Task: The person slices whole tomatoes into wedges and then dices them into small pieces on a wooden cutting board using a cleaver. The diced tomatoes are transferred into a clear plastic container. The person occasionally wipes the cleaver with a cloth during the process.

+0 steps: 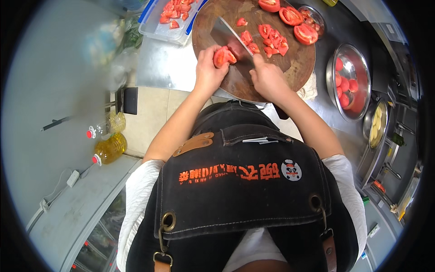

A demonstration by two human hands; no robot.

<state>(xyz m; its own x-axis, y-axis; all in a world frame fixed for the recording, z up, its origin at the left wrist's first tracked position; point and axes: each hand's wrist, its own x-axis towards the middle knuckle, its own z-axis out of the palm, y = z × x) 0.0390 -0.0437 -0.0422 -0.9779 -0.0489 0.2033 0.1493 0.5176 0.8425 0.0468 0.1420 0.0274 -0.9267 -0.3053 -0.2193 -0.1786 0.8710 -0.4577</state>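
My left hand (210, 69) grips a cut piece of tomato (222, 57) against a round wooden chopping block (292, 69). In my right hand (268, 76) is a cleaver (226, 34), its broad blade tilted beside the held tomato. Right of the blade lie chopped tomato chunks (276, 43), with a few smaller pieces close to its edge. Tomato halves (306, 34) rest along the block's far right rim. Part of the block's surface is hidden behind the blade and my hands.
A clear plastic box (163, 33) with tomato chunks stands at the block's upper left. To the right are a small bowl of tomato scraps (319, 20), a steel bowl (365, 74) of whole tomatoes and a steel bowl of peeled yellowish pieces (376, 125). A cloth (308, 89) lies by the block.
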